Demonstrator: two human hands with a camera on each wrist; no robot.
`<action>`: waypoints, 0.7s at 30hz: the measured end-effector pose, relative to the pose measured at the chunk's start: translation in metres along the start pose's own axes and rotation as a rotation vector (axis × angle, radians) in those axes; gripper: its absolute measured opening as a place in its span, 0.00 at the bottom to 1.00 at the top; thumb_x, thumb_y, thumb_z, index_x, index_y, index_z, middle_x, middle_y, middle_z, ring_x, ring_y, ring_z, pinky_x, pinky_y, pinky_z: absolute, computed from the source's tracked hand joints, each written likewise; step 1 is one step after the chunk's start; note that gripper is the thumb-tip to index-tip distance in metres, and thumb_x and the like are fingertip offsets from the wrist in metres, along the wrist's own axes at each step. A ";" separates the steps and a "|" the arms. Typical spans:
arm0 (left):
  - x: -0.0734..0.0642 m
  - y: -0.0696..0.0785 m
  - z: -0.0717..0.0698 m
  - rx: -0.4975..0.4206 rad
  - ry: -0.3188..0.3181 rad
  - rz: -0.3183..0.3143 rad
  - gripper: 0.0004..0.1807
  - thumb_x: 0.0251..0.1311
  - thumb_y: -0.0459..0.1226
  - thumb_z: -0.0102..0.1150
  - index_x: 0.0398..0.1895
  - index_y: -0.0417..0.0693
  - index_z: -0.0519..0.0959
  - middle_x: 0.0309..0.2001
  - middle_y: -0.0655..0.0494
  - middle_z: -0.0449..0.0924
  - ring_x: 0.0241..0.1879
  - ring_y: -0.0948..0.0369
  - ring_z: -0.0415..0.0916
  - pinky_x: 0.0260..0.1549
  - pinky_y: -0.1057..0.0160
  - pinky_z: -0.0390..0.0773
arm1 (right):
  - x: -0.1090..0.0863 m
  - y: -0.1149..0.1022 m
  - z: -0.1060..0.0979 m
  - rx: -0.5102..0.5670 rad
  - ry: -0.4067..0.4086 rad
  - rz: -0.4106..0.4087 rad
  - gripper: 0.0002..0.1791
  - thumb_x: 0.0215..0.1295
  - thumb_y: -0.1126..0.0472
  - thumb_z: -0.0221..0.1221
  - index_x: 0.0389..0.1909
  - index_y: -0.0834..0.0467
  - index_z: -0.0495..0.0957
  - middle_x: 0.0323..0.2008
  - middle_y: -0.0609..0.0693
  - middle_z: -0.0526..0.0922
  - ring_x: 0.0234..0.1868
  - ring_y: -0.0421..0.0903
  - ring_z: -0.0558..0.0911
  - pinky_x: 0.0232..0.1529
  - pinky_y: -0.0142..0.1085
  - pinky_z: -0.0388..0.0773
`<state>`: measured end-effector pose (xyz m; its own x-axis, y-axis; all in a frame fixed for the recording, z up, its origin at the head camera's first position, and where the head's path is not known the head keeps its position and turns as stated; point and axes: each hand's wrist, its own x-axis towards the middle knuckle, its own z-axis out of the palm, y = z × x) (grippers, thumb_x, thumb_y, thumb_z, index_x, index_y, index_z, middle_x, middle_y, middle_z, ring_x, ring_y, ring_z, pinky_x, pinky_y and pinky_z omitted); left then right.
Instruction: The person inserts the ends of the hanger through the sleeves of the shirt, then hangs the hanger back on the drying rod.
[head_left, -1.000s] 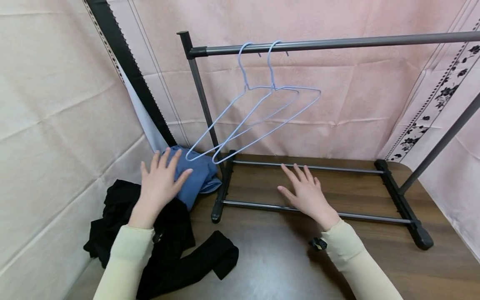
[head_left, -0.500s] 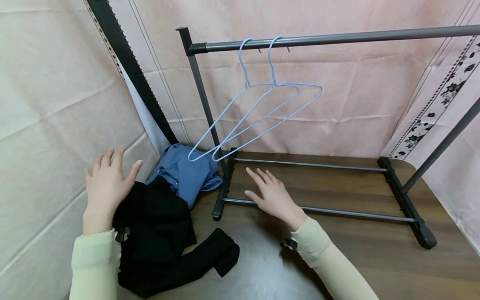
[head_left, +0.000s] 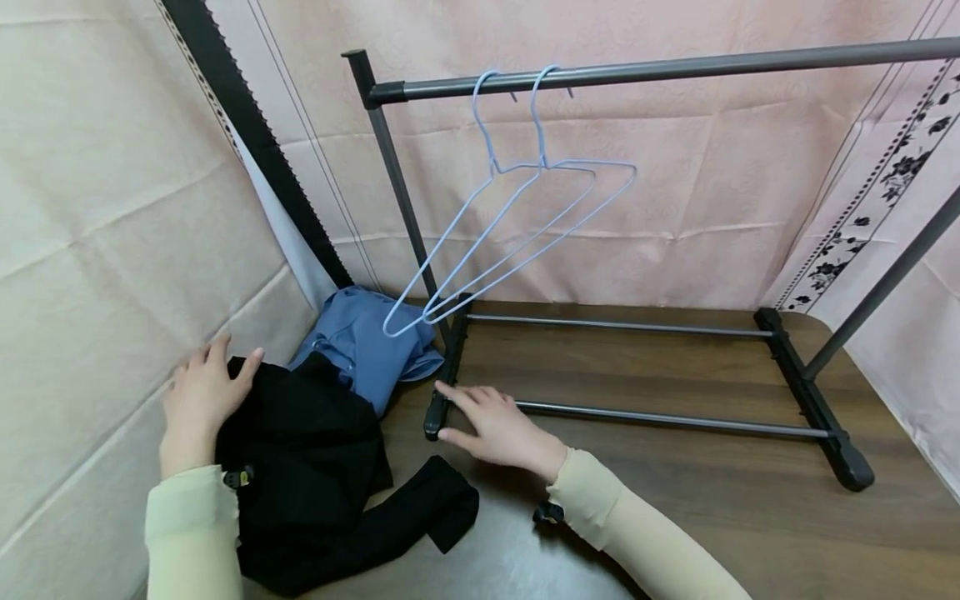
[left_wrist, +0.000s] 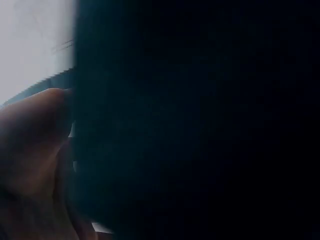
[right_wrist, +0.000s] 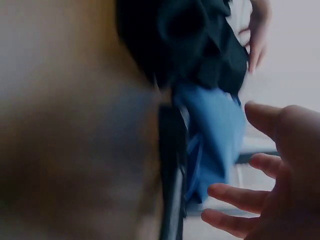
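A black garment (head_left: 307,467) lies crumpled on the table at the left, one sleeve stretched toward the middle. My left hand (head_left: 201,404) is at its left edge, fingers spread and thumb over the cloth. In the left wrist view dark cloth (left_wrist: 195,120) fills most of the picture beside part of the hand (left_wrist: 30,150). My right hand (head_left: 495,425) is held out, fingers extended and holding nothing, near the rack's front left foot. The right wrist view shows its fingers (right_wrist: 240,197) apart, with a blue garment (right_wrist: 212,130) beyond. That blue garment (head_left: 367,333) sits behind the black one.
A dark metal clothes rack (head_left: 675,71) stands on the wooden table (head_left: 750,525). Two light blue wire hangers (head_left: 465,208) hang near its left end. Pale cloth (head_left: 112,208) walls the left side, and a pink curtain (head_left: 712,192) is behind.
My left hand has moved left and then down to the black garment's edge. My right hand has moved left and down toward the rack's left foot. The garments have stayed in place.
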<state>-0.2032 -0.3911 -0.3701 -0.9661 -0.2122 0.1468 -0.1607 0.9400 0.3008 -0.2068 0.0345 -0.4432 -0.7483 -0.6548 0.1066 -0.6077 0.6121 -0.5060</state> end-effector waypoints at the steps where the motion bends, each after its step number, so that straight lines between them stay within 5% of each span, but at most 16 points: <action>1: 0.001 -0.003 0.003 0.003 -0.026 -0.006 0.48 0.73 0.66 0.32 0.80 0.39 0.47 0.71 0.22 0.50 0.63 0.20 0.49 0.52 0.20 0.52 | 0.000 -0.003 0.004 0.008 -0.026 -0.011 0.39 0.74 0.37 0.52 0.80 0.38 0.49 0.73 0.54 0.65 0.72 0.59 0.63 0.65 0.65 0.61; 11: 0.007 -0.016 0.024 -0.085 -0.211 0.015 0.47 0.75 0.64 0.24 0.77 0.31 0.49 0.69 0.19 0.52 0.62 0.22 0.55 0.55 0.26 0.58 | -0.005 -0.023 0.028 0.032 -0.165 -0.077 0.42 0.70 0.31 0.51 0.80 0.34 0.47 0.75 0.52 0.62 0.74 0.57 0.59 0.66 0.66 0.57; 21: 0.006 -0.018 0.028 -0.052 -0.347 0.039 0.50 0.76 0.63 0.17 0.73 0.22 0.53 0.68 0.17 0.53 0.64 0.23 0.54 0.59 0.28 0.57 | -0.014 -0.029 0.042 0.027 -0.359 -0.141 0.46 0.68 0.33 0.58 0.81 0.38 0.48 0.78 0.50 0.55 0.77 0.54 0.53 0.67 0.67 0.52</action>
<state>-0.2113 -0.4014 -0.4007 -0.9837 -0.0651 -0.1675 -0.1210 0.9290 0.3498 -0.1675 0.0069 -0.4658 -0.5140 -0.8484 -0.1268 -0.6873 0.4958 -0.5309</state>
